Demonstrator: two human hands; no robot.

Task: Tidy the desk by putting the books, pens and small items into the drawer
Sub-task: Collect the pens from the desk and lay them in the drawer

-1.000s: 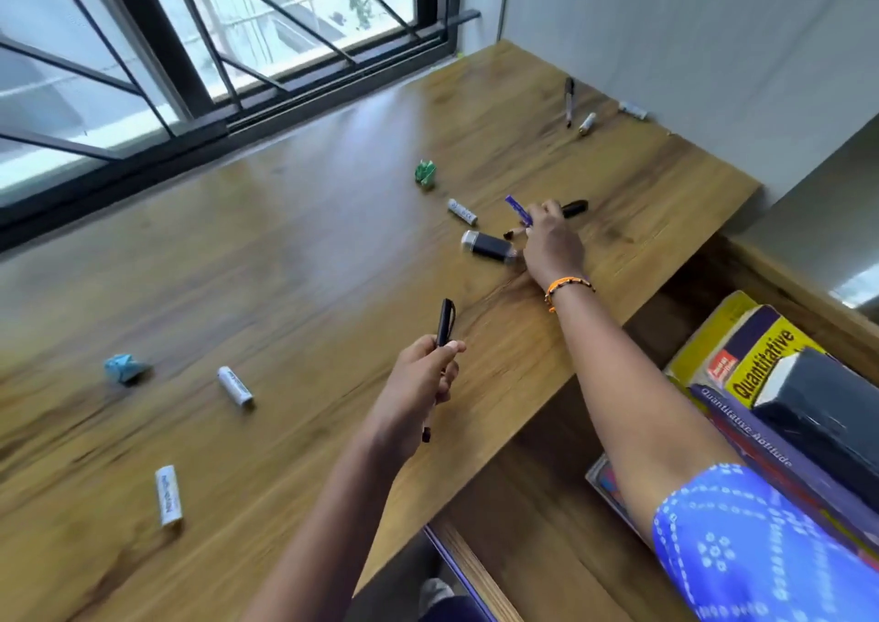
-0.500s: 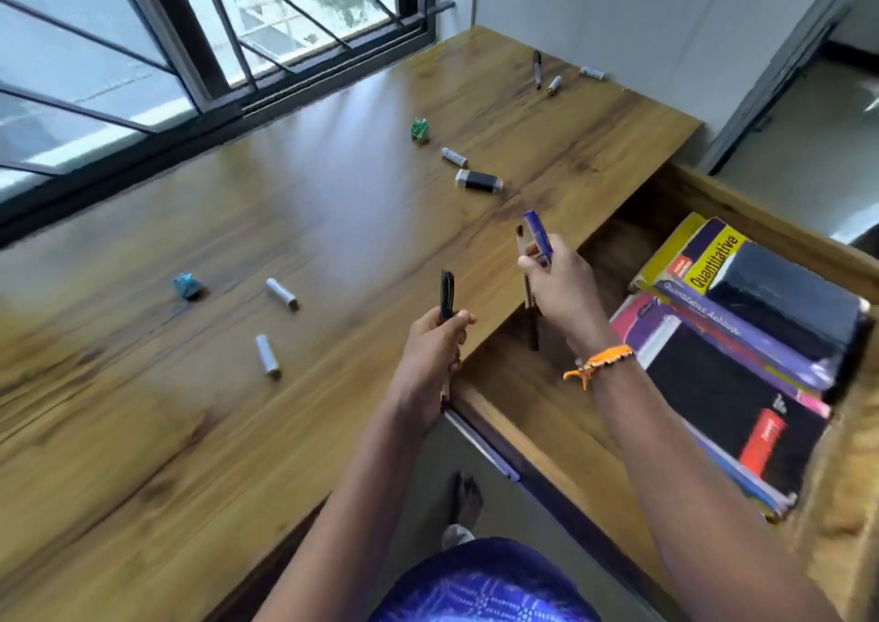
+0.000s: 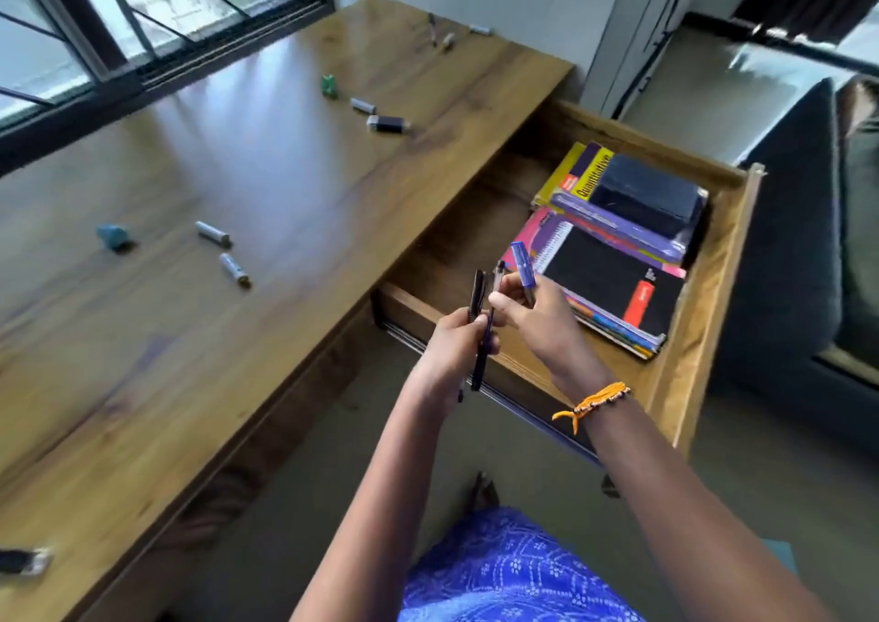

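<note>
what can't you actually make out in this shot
All in the head view:
- Pens in the left hand: the fingers wrap them, so their count is unclear.
- Lower books in the drawer: covered by those stacked above.
- Small items at the desk's far corner: too small and blurred to identify.
- Object at the left edge: cut off by the frame.

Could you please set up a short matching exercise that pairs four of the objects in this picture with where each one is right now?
Things:
1. blue capped pen
2. black pen
3. yellow "Quantitative" book
4. small green object

Places:
A. in the open wooden drawer
B. in the left hand
C. on the wooden desk near the window
D. in the right hand

Pairs: 1-D, 2-B, 3-A, 4-C
</note>
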